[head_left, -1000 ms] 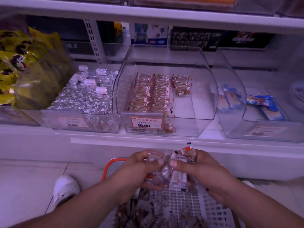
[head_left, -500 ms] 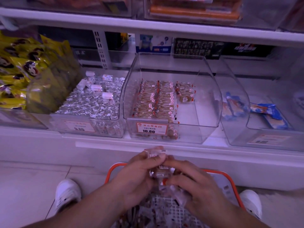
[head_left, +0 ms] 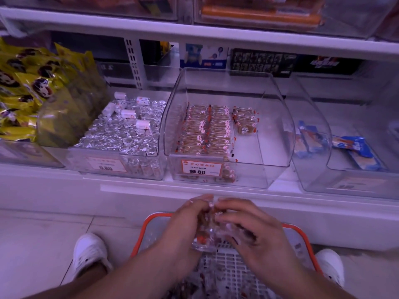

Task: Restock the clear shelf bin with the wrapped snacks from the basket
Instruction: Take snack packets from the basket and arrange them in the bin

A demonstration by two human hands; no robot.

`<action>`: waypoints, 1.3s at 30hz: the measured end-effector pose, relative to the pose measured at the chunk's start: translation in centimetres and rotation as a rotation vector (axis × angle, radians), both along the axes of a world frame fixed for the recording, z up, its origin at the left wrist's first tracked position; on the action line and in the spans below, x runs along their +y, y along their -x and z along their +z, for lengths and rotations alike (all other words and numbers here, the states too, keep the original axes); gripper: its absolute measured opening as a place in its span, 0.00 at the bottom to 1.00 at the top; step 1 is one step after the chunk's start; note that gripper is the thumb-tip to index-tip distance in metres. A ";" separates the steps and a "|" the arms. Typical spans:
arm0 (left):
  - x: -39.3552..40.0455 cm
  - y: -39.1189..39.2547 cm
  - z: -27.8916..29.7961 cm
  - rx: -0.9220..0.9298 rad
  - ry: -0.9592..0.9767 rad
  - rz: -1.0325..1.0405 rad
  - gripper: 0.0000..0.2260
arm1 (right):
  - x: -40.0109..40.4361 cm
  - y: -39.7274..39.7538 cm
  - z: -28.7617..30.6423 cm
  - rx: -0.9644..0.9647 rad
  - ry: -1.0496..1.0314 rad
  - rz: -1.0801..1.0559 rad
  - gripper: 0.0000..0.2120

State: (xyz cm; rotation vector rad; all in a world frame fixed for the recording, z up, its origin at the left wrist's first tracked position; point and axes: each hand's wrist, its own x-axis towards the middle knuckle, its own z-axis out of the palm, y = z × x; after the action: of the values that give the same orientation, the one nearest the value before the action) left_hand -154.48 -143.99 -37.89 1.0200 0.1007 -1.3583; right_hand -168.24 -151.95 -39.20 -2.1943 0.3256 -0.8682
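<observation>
The clear bin (head_left: 269, 147) stands open at the top and front, its right half bare floor, while rows of wrapped snacks (head_left: 205, 130) fill the left half. The shelf above (head_left: 194, 33) overhangs the back of it. Its curved side walls close off the foil-sweets bin (head_left: 121, 134) on the left and the blue-packet bin (head_left: 345, 147) on the right.

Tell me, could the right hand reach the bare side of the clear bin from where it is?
Probably yes: the clear bin is open on top, nothing lies between, though the right hand holds snacks.
</observation>
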 end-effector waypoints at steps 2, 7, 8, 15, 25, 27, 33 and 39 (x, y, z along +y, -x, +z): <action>0.2 -0.4 0.4 0.083 0.019 -0.035 0.06 | -0.2 0.0 -0.1 0.068 0.002 0.056 0.10; 0.7 -0.4 0.1 -0.033 0.113 -0.067 0.07 | -0.8 0.6 0.4 0.227 -0.295 0.145 0.12; 0.7 -0.4 0.0 -0.057 0.124 -0.056 0.11 | -0.7 0.6 0.7 0.213 -0.402 0.125 0.14; 0.3 0.5 -0.8 -0.421 -0.061 -0.018 0.16 | -2.6 -0.2 3.1 -0.154 -1.259 -0.435 0.13; 0.1 2.1 -0.4 -0.306 -0.033 -0.097 0.22 | 0.4 -1.0 2.6 -0.251 -1.542 -0.114 0.09; 0.1 1.6 -0.5 -0.269 -0.031 -0.130 0.19 | -0.2 -0.6 2.3 -0.217 -1.459 -0.198 0.17; 0.1 1.0 -0.3 -0.362 -0.036 -0.051 0.24 | -1.5 0.5 1.8 0.083 -1.023 -0.238 0.12; 0.1 1.6 0.1 -0.335 0.017 -0.029 0.27 | -0.1 -0.2 0.7 0.181 -0.739 -0.078 0.11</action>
State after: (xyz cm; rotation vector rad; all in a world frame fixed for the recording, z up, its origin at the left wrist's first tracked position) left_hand -156.07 -143.93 -37.82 1.2239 -0.1763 -1.1950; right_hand -168.01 -152.06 -38.54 -1.5699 0.6992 -0.4738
